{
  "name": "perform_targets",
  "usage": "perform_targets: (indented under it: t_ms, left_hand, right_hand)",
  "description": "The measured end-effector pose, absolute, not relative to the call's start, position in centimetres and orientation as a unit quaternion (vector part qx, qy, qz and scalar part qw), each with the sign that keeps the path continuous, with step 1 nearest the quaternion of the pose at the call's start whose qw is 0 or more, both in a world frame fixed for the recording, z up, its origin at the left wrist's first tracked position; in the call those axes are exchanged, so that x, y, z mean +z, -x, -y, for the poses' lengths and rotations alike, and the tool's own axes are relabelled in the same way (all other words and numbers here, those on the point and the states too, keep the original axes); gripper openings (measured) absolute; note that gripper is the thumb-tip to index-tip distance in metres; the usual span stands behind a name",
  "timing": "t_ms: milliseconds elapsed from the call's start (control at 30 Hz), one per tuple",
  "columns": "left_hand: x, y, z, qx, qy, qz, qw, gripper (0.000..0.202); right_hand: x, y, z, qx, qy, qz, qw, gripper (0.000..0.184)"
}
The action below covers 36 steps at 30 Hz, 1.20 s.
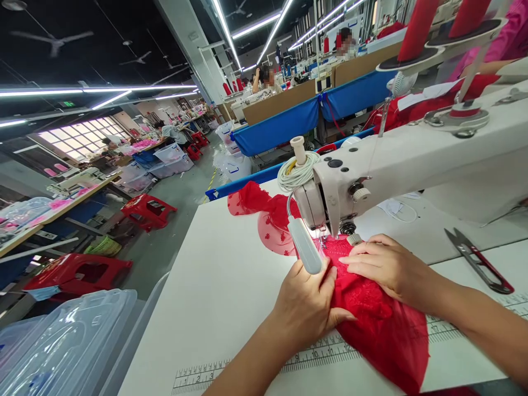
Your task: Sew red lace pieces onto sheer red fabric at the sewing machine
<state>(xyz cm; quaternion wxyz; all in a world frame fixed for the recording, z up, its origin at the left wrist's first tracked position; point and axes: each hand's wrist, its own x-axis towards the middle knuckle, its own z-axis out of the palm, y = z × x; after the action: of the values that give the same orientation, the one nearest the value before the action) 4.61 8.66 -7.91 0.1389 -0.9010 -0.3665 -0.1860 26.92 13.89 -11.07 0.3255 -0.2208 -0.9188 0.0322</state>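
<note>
Red lace fabric [371, 319] lies on the white sewing table [223, 297], running under the needle of a white sewing machine [412, 159]. My left hand [307, 305] is closed on the fabric's left edge, thumb on top, just below the machine's small lamp [305, 245]. My right hand [385, 264] lies flat with fingers stretched out, pressing the fabric down right beside the presser foot [330, 239]. More red fabric [264, 212] trails out behind the machine head.
Thread snips [478, 261] lie on the table at right. A printed ruler [313, 355] runs along the table's front. Clear plastic bins [61, 346] sit at lower left, red stools [146, 210] in the aisle. Other people work at distant stations.
</note>
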Motion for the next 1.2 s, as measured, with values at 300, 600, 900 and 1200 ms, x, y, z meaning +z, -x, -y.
perform_targets:
  t_ms: [300, 600, 900, 1200]
  left_hand:
    - [-8.1, -4.5, -8.2, -0.164, 0.893, 0.396, 0.135, 0.074]
    - [-8.5, -4.3, -8.3, -0.165, 0.888, 0.405, 0.143, 0.074]
    - [-8.7, -3.9, -9.0, -0.155, 0.886, 0.409, 0.155, 0.075]
    - [-8.2, -3.4, -10.1, -0.175, 0.885, 0.405, 0.15, 0.073]
  right_hand:
    - [-10.7, -26.8, -14.0, 0.016, 0.216, 0.92, 0.327, 0.043]
    - [-10.7, -27.0, -13.7, 0.024, 0.228, 0.921, 0.314, 0.05]
    - [-10.5, -26.8, -14.5, -0.002, 0.236, 0.923, 0.305, 0.053]
    - [-10.6, -26.7, -15.2, -0.003, 0.256, 0.927, 0.273, 0.063]
